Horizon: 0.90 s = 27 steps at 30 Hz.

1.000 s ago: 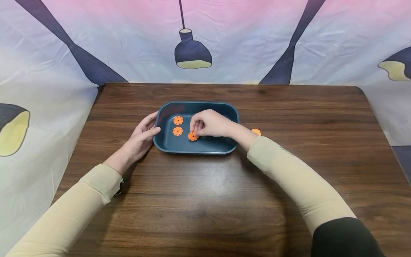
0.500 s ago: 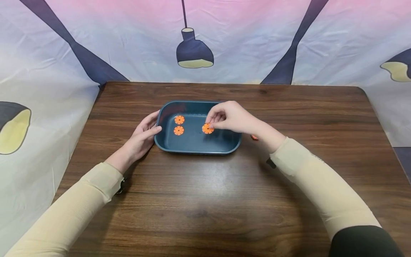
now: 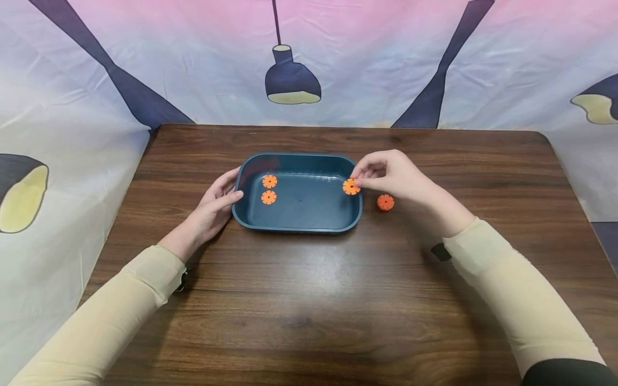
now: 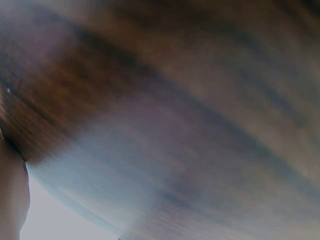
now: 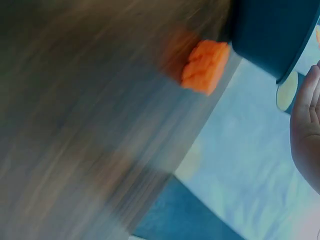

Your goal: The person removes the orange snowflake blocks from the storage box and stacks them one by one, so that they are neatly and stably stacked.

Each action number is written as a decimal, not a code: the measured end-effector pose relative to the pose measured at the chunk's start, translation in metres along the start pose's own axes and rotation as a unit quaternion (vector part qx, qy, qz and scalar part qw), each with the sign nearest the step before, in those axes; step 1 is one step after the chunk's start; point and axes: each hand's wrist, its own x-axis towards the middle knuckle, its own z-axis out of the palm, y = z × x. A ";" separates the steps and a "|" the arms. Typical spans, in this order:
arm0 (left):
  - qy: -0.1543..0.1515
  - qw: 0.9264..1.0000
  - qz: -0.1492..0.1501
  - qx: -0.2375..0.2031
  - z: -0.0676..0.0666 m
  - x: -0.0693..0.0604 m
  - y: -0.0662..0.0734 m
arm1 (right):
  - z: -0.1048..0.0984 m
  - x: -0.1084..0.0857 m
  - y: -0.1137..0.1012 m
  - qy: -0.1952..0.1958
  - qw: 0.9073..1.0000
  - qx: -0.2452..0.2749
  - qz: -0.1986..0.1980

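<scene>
A dark blue tray (image 3: 299,214) with rounded corners sits on the table. Inside it, toward the left, lie two flat orange notched discs, the far disc (image 3: 269,182) and the near disc (image 3: 269,198). My left hand (image 3: 212,206) holds the tray's left side, thumb at the rim and fingers along the outer wall. Between thumb and fingertips, my right hand (image 3: 398,174) pinches another orange notched disc (image 3: 351,186), held up at the right rim. Just right of the tray, a stack of orange discs (image 3: 385,202) stands on the table, its layered side (image 5: 205,67) showing in the right wrist view.
The brown wood-grain table (image 3: 299,311) extends around the tray. Behind it hangs a cloth backdrop (image 3: 217,69) printed with dark lamps. Mostly blurred tabletop (image 4: 175,115) fills the left wrist view.
My right hand has lifted the pinched disc from the middle of the tray and carried it right, to the right rim. The stack has come into full sight. My left hand stays put.
</scene>
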 end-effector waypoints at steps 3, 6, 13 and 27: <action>-0.001 1.000 0.000 0.002 0.000 0.000 0.000 | -0.007 -0.008 0.005 0.012 1.000 0.002 0.011; -0.001 1.000 -0.001 0.003 0.000 0.000 0.000 | -0.012 -0.016 0.009 0.025 1.000 0.000 0.018; -0.002 1.000 -0.002 0.004 -0.002 0.001 -0.001 | -0.020 -0.030 0.023 0.040 0.999 -0.014 0.032; -0.001 1.000 0.002 0.006 -0.002 0.000 -0.002 | -0.029 -0.038 0.048 0.022 0.998 -0.039 0.052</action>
